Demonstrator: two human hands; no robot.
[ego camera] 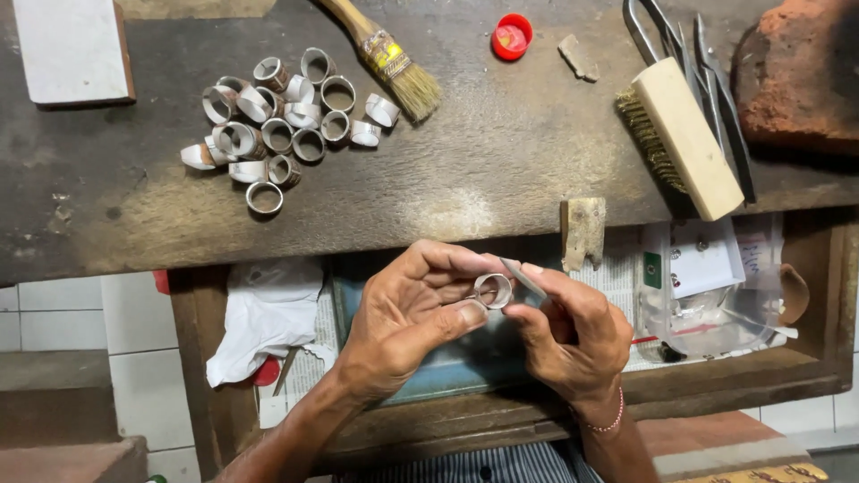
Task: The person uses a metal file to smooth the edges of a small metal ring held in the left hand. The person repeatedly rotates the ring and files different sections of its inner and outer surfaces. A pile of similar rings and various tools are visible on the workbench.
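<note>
Ring (493,291), a plain metal band, sits at lower centre of the frame, pinched between thumb and fingertips of the left hand (407,317). Right hand (573,331) closes its fingers on a thin file (523,277), whose tip touches the ring's rim. Both hands are over an open drawer (716,376). Ring pile (277,125) lies upper left on the bench (501,161), a paintbrush (389,55) just beside it; a wire brush (684,134) lies upper right.

A dark, worn wooden bench (501,152) carries a cluster of metal rings (282,121). Right of the rings lies a paintbrush (389,55), farther right a red cap (512,37), then a wire brush (684,139) beside metal tongs (707,80) and a reddish brick (796,76).
</note>
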